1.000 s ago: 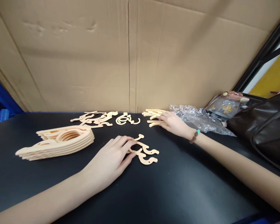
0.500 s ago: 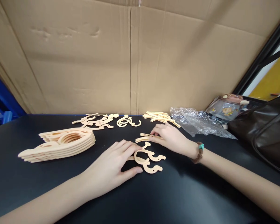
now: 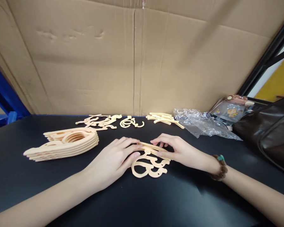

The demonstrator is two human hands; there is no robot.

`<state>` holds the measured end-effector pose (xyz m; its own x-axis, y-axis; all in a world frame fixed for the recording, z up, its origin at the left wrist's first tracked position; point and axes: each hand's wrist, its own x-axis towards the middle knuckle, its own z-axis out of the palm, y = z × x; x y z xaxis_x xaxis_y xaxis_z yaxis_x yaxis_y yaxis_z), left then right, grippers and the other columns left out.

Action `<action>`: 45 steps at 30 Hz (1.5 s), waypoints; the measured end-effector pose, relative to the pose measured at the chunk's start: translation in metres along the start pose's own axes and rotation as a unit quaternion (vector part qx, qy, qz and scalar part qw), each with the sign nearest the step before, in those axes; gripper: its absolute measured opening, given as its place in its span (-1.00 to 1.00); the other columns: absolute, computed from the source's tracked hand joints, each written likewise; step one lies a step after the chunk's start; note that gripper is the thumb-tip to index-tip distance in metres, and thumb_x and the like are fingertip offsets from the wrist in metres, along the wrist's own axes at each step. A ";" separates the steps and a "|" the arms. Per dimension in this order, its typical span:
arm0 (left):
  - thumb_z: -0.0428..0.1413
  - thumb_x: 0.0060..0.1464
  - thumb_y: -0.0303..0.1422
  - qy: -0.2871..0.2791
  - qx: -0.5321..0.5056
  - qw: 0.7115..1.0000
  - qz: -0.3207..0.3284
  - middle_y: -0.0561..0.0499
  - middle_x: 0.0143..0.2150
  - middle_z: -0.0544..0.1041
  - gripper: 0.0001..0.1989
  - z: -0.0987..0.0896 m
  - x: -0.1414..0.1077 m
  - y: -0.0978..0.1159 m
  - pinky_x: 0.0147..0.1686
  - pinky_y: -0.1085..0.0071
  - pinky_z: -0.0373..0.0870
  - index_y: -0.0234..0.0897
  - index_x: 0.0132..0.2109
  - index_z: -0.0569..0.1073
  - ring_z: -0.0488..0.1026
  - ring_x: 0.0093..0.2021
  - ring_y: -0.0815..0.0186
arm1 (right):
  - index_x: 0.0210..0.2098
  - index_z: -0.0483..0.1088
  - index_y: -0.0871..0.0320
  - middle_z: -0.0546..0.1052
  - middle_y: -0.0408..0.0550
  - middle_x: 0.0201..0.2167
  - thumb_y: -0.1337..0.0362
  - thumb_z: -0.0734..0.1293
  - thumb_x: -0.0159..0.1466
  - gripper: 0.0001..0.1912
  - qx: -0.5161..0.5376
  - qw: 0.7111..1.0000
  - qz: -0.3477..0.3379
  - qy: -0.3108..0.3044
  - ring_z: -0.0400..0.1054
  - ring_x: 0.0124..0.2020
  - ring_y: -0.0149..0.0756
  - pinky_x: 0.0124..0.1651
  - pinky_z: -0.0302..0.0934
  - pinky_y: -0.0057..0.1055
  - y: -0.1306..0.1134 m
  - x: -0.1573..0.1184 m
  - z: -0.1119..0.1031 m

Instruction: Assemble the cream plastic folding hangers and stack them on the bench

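Blk tabletop (image 3: 184, 201), cardboard wall (image 3: 90, 72) behind, brown bag (image 3: 269, 132) at R edge. L hand (image 3: 120, 154) & R hand (image 3: 175, 149), ctr frame, fingers clamped on slim cream strips (image 3: 153, 147) w/ curved pcs (image 3: 139, 173) just below.

And here we have slim cream bars (image 3: 149, 146), slanting along the far edge of the cluster! Right beside them, a cream hook (image 3: 139, 175) curves round on the black table (image 3: 180, 201), knobbed end by the bars, while wavy cream pieces (image 3: 156, 174) crowd against it, rounded tips pointing right (a small hole shows in the nearest).
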<state>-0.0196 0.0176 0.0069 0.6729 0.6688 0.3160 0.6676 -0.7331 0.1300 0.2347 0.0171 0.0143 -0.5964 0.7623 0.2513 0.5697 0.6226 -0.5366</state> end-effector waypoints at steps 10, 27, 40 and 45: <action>-0.13 0.29 -0.38 0.026 0.084 0.996 0.024 -0.02 -0.05 0.47 -0.72 -0.002 0.001 -0.008 -0.14 0.20 0.31 -0.23 -0.09 0.48 0.37 -0.09 0.19 | 0.00 0.44 0.02 0.44 -0.10 -0.13 0.22 0.15 0.39 -0.70 -0.069 0.998 0.003 0.006 0.32 -0.08 -0.38 0.00 0.23 -0.40 0.007 0.000 -0.004; -0.10 0.27 -0.26 0.021 -0.003 0.997 -0.077 0.06 -0.29 0.43 -0.77 0.005 0.004 -0.008 -0.27 0.32 0.27 -0.22 -0.25 0.39 0.36 -0.27 0.27 | 0.06 0.35 0.10 0.42 -0.08 0.01 0.12 0.23 0.34 -0.65 -0.185 0.965 -0.187 0.007 0.22 0.06 -0.33 0.15 0.05 -0.38 -0.047 -0.012 0.020; -0.29 0.31 -0.21 0.026 0.008 0.988 -0.152 0.10 -0.48 0.22 -0.65 0.005 0.002 -0.010 -0.47 0.38 0.13 -0.21 -0.37 0.22 0.27 -0.49 0.32 | -0.16 0.35 0.18 0.47 -0.16 -0.33 0.42 0.14 0.37 -0.82 -0.224 0.944 -0.240 -0.036 0.23 -0.27 -0.41 -0.11 0.10 -0.45 -0.052 -0.012 0.027; -0.20 0.28 -0.11 0.057 -0.120 0.977 -0.164 0.12 -0.44 0.28 -0.67 0.003 0.002 -0.012 -0.40 0.40 0.18 -0.19 -0.31 0.26 0.28 -0.43 0.35 | -0.13 0.36 0.20 0.47 -0.12 -0.33 0.41 0.10 0.40 -0.78 -0.247 0.935 -0.254 0.016 0.24 -0.26 -0.39 -0.14 0.11 -0.43 -0.052 -0.014 0.026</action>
<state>-0.0249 0.0281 0.0033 0.3866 0.8647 0.3207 0.7378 -0.4986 0.4550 0.1987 -0.0303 0.0179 -0.8484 0.3453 0.4011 0.4132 0.9058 0.0941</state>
